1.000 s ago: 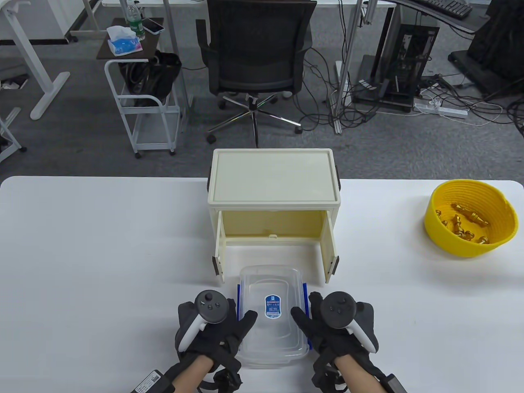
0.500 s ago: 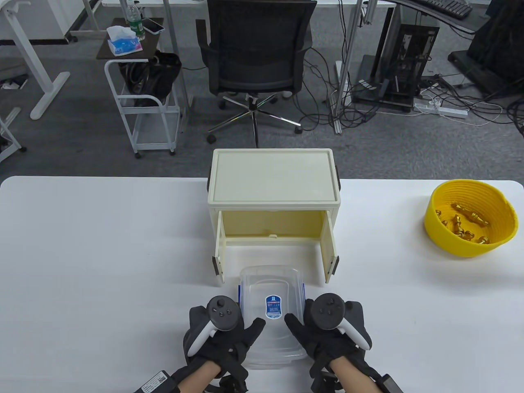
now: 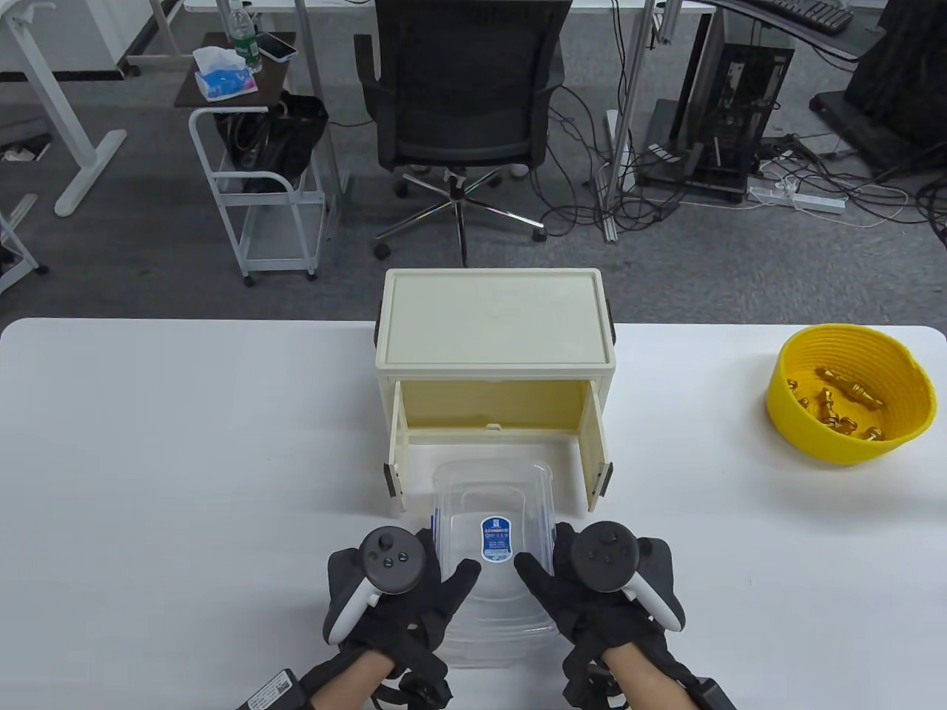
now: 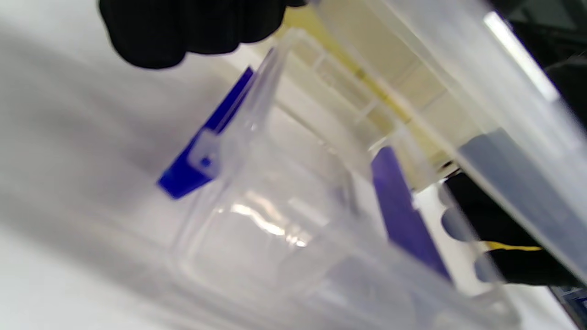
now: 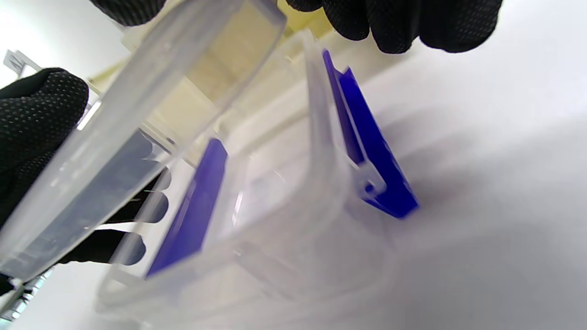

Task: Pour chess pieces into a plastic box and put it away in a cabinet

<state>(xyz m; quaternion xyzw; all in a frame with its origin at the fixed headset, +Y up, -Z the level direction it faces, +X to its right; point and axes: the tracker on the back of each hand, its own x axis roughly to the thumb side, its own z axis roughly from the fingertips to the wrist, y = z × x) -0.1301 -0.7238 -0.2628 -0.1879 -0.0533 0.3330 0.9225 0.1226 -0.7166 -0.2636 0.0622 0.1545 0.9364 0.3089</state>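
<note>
Wrist views: lid (image 5: 137, 128) raised off box (image 5: 275, 220) | both hands (image 3: 403, 592) (image 3: 603, 588) grip lid edges | lift level, blue latches (image 5: 367, 151) clear.

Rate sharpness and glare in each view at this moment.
Table view: sharp, evenly lit, with soft reflections on the clear lid. Left wrist view: motion-blurred, a bright glint inside the plastic box. Right wrist view: blurred too; blue latch soft-edged, table washed out.

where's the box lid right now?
Table view, bottom centre: the lid is held between the left hand and right hand, lifted above the plastic box, just before the open cabinet.
</note>
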